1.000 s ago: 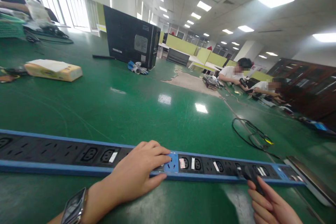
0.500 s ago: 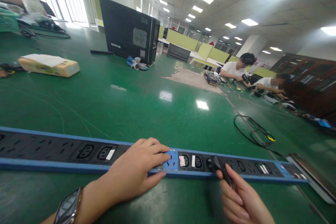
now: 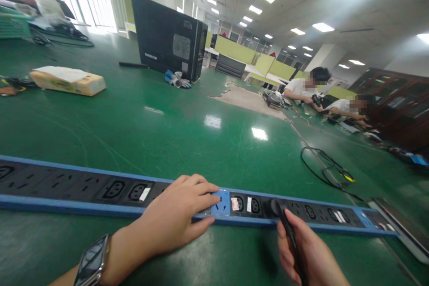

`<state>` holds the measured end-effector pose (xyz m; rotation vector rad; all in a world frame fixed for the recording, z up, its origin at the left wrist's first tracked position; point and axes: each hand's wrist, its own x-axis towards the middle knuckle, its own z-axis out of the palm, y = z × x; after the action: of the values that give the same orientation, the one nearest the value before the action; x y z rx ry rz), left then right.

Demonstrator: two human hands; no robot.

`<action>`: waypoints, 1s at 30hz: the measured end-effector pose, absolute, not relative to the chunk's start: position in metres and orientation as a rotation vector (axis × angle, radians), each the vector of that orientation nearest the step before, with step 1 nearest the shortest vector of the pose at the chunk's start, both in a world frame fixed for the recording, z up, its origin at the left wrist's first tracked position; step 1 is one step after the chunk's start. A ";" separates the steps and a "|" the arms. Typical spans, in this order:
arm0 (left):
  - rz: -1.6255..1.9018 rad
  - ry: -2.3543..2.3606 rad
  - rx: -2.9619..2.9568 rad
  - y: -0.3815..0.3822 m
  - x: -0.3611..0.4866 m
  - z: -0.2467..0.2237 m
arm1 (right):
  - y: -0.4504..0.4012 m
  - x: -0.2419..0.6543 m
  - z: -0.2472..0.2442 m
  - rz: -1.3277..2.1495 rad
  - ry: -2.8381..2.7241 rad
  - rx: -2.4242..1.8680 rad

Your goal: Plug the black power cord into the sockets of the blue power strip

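Observation:
A long blue-framed power strip (image 3: 124, 211) with black sockets lies across the near part of the green table. My left hand (image 3: 177, 210) lies over its middle, with fingers across the top and the thumb at the near edge, gripping it beside a blue socket (image 3: 220, 204). A watch (image 3: 92, 261) is on that wrist. In my right hand (image 3: 306, 246) is a black power plug (image 3: 275, 208) with a thick cord running down along the palm. The plug's head sits against a socket right of two white-labelled ones; its pins are hidden.
A black computer case (image 3: 167, 38) stands at the back, gloves (image 3: 177, 79) beside it. A tissue pack (image 3: 69, 81) lies left, a coiled black cable (image 3: 323, 167) right. A flat metal-edged object (image 3: 402, 230) touches the strip's right end. Two people work at the far right; another is far left.
The plug has turned from a tilt, its pin side partly showing, to face the socket. My right fingers have shifted lower along the cord. My left hand stays on the strip.

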<state>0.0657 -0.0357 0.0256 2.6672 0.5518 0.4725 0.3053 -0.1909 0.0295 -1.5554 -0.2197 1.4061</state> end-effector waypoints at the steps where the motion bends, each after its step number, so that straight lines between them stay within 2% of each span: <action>1: 0.468 0.553 2.669 -0.036 0.066 0.026 | -0.191 0.308 0.030 1.397 -0.223 -1.560; 9: 0.491 0.537 2.667 -0.037 0.065 0.024 | -0.193 0.318 0.034 1.225 -0.473 -1.853; 14: 0.511 0.537 2.667 -0.038 0.064 0.023 | -0.195 0.321 0.029 1.194 -0.347 -1.827; 22: 0.553 0.515 2.694 -0.038 0.063 0.023 | -0.189 0.317 0.030 1.077 -0.439 -1.893; 30: 0.522 0.521 2.688 -0.037 0.064 0.022 | -0.192 0.316 0.026 1.228 -0.423 -1.847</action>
<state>0.0643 -0.0375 0.0224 2.6876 0.5209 0.5218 0.3163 -0.1918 0.0258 -1.8473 -0.4235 1.2285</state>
